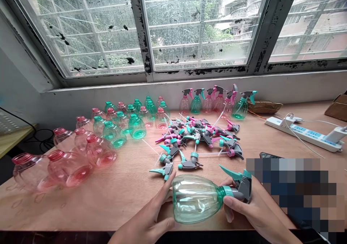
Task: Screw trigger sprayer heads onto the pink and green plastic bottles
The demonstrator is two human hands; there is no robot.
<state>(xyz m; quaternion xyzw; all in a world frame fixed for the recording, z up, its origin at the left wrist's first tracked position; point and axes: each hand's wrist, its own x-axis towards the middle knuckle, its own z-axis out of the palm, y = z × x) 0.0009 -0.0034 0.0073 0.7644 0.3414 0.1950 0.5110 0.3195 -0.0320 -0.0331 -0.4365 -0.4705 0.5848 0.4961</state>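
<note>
A clear green spray bottle (196, 199) lies sideways in the air above the table's front edge, its base toward the left. Around that base my left hand (155, 213) is closed, thumb below and fingers behind. My right hand (244, 204) grips the neck end, where a grey and teal trigger sprayer head (244, 186) sits on the bottle's mouth. Part of the right fingers is hidden behind the neck. Just beyond my hands lies a heap of loose sprayer heads (200, 132) in grey, pink and teal, with thin white tubes.
Several open pink bottles (72, 168) and green bottles (137, 126) stand at the left. Bottles with sprayer heads (196, 101) line the back wall. At the right are a white power strip (303, 133) with cables, a brown package (265, 106) and a dark phone (271, 155).
</note>
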